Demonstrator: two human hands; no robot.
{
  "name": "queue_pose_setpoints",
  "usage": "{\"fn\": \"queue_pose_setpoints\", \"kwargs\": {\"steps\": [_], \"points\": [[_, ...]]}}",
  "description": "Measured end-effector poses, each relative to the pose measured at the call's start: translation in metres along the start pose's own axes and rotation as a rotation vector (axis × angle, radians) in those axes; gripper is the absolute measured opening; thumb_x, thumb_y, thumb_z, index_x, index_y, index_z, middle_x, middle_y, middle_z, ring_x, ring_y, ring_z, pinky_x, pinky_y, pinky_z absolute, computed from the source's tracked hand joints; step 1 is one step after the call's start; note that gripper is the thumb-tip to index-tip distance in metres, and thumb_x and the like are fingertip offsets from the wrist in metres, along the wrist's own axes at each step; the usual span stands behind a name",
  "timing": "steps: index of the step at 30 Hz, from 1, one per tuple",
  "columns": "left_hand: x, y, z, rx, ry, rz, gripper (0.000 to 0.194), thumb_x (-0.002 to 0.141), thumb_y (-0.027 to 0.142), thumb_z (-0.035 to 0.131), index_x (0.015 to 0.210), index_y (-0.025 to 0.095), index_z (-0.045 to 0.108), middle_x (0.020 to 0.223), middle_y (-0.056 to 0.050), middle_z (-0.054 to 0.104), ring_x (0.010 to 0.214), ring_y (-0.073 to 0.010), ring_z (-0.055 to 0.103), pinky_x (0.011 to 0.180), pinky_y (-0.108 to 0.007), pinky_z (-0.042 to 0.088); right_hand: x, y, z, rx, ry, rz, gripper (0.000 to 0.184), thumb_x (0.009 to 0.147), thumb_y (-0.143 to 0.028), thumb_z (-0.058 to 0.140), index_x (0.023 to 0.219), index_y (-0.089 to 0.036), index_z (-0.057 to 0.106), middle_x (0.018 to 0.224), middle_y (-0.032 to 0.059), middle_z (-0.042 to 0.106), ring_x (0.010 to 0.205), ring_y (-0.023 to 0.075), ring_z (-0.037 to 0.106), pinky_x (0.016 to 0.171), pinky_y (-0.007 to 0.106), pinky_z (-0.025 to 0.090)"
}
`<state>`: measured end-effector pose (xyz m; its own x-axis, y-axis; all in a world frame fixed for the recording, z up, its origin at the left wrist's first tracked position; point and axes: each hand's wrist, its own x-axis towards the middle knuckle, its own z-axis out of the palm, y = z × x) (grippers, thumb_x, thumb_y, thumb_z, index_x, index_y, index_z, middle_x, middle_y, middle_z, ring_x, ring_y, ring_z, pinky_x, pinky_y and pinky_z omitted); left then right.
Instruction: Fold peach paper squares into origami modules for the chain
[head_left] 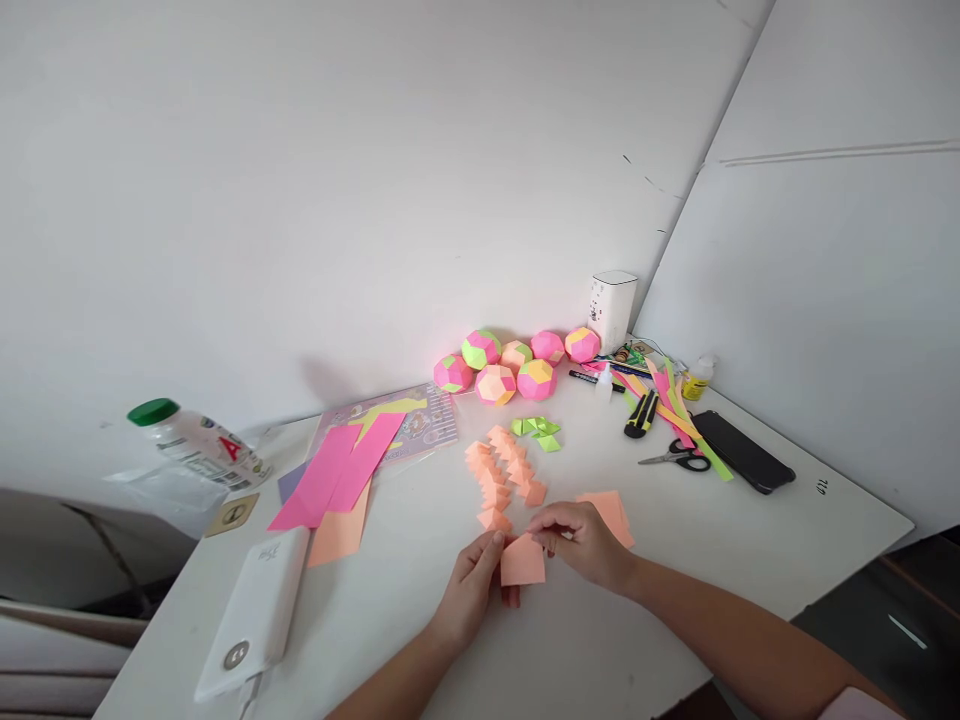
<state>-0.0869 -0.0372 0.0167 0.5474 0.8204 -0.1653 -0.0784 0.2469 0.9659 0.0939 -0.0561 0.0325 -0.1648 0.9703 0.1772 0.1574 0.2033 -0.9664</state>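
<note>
A small peach paper square [523,562] is held near the table's front, its top corner seemingly folded. My left hand [474,582] grips its left side, thumb in front and fingers behind. The fingertips of my right hand [581,540] pinch its upper right edge. Just beyond lie two rows of folded peach paper pieces [491,478], and a few folded green pieces [537,430] sit behind them. More flat peach paper squares [611,515] lie beside my right hand, partly hidden by it.
Several paper balls [496,384] stand by the wall. Scissors [679,457], a utility knife [641,413], a phone [742,450] and paper strips [675,395] lie right. Pink paper sheets [367,465], a white power bank [259,610] and a tilted bottle [199,445] are left.
</note>
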Motion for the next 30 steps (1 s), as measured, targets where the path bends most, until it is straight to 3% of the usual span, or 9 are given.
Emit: {"fn": "queue_pose_setpoints", "kwargs": {"steps": [5,11,15,19,22,26,30], "points": [[0.000,0.001,0.000,0.000,-0.023,0.003,0.039,0.087,0.048,0.045,0.086,0.015,0.065,0.052,0.000,0.057,0.050,-0.0136,0.050,0.053,-0.025,0.039,0.000,0.000,0.000,-0.021,0.012,0.040,0.018,0.082,-0.030,0.055,0.085,-0.019,0.069,0.072,0.0028,0.064,0.062,0.0146,0.057,0.060,0.029,0.052],[0.002,-0.006,-0.002,-0.060,0.086,0.040,0.032,0.077,0.046,0.062,0.094,0.019,0.062,0.083,-0.002,0.061,0.058,-0.0124,0.053,0.058,-0.026,0.044,0.000,-0.001,0.000,0.014,0.027,0.123,0.017,0.078,-0.020,0.056,0.092,-0.018,0.064,0.088,0.0045,0.064,0.077,0.0165,0.060,0.070,0.031,0.050],[0.002,-0.008,-0.003,-0.070,0.132,0.110,0.026,0.074,0.038,0.068,0.094,0.021,0.064,0.073,0.002,0.054,0.069,-0.0127,0.051,0.068,-0.025,0.043,0.001,0.007,0.000,0.102,0.008,0.197,0.031,0.074,-0.018,0.060,0.105,-0.018,0.059,0.087,0.0028,0.058,0.075,0.0145,0.057,0.068,0.029,0.048],[0.001,-0.007,0.000,-0.081,0.171,0.090,0.029,0.066,0.033,0.075,0.091,0.020,0.066,0.061,0.006,0.045,0.060,-0.0100,0.046,0.059,-0.022,0.040,0.000,0.012,0.000,0.142,-0.021,0.243,0.031,0.075,-0.020,0.060,0.106,-0.019,0.058,0.077,-0.0009,0.053,0.069,0.0121,0.053,0.062,0.025,0.045],[0.001,-0.004,0.003,-0.096,0.201,0.058,0.031,0.064,0.032,0.076,0.091,0.020,0.066,0.062,0.005,0.051,0.057,-0.0102,0.048,0.056,-0.023,0.041,0.000,0.011,0.000,0.140,-0.029,0.275,0.027,0.076,-0.024,0.060,0.102,-0.019,0.060,0.074,-0.0019,0.052,0.065,0.0110,0.049,0.058,0.023,0.042],[-0.001,-0.001,0.007,-0.139,0.087,0.055,0.031,0.067,0.031,0.074,0.095,0.020,0.064,0.086,-0.004,0.065,0.074,-0.0176,0.059,0.067,-0.031,0.048,0.000,0.010,-0.001,0.113,-0.080,0.284,0.017,0.080,-0.030,0.057,0.090,-0.018,0.063,0.067,-0.0028,0.048,0.059,0.0103,0.045,0.054,0.022,0.039],[-0.001,-0.005,0.006,-0.142,0.015,0.070,0.033,0.072,0.029,0.070,0.103,0.021,0.060,0.098,-0.007,0.064,0.081,-0.0190,0.061,0.069,-0.031,0.050,0.001,0.010,-0.001,0.084,-0.097,0.283,0.019,0.081,-0.034,0.054,0.078,-0.018,0.062,0.061,-0.0034,0.046,0.055,0.0101,0.042,0.051,0.022,0.038]]}}
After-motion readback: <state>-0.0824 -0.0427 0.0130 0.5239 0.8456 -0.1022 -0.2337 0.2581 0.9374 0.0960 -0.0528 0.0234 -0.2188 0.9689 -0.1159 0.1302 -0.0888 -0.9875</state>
